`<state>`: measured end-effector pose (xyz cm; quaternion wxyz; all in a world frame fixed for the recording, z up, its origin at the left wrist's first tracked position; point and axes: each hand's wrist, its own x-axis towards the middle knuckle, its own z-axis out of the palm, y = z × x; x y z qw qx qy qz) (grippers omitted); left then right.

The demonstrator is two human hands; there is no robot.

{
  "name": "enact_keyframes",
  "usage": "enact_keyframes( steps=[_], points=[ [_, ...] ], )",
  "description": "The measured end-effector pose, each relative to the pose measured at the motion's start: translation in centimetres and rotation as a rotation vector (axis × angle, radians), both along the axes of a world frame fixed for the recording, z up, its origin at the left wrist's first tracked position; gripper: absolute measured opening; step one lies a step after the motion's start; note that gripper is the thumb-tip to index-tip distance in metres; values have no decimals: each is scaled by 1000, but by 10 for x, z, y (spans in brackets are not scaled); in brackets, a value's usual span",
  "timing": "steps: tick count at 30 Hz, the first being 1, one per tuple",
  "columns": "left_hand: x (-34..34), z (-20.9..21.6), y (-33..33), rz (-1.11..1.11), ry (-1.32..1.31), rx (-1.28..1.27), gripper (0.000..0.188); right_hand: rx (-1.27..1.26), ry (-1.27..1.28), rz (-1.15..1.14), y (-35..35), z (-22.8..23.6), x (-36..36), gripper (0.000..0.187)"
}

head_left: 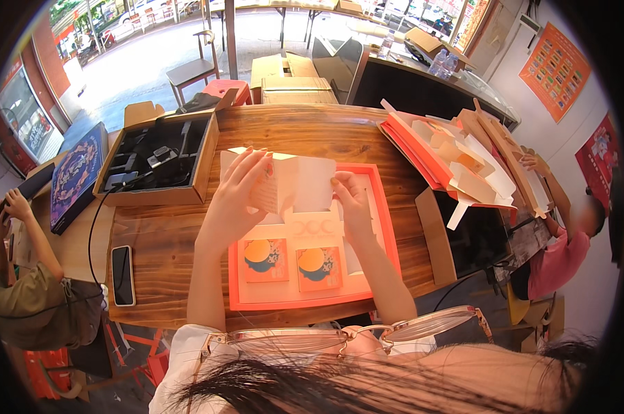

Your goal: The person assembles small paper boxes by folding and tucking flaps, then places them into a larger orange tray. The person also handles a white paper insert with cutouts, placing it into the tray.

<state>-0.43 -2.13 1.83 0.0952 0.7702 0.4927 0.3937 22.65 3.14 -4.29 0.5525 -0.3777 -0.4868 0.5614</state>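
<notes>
Plainly, a pale carton (pixel 310 183) spans both hands (pixel 237 190).

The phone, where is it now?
In the head view, the phone lies at the left edge of the table, just below the open box and left of the left hand.

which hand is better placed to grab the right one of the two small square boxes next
Probably the right hand: it looks nearer that small square box than the left hand. Both hands hold the pale folded card, so it would first need to let go.
</notes>
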Motion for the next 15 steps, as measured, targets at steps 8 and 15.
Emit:
enact_keyframes(
  steps=[8,15],
  points=[
    [9,-6,0,-73,99,-30,78,892,-801,-419,-15,20,-9,36],
    [11,-8,0,-136,80,-59,79,959,-910,-417,-12,18,-4,25]
  ],
)
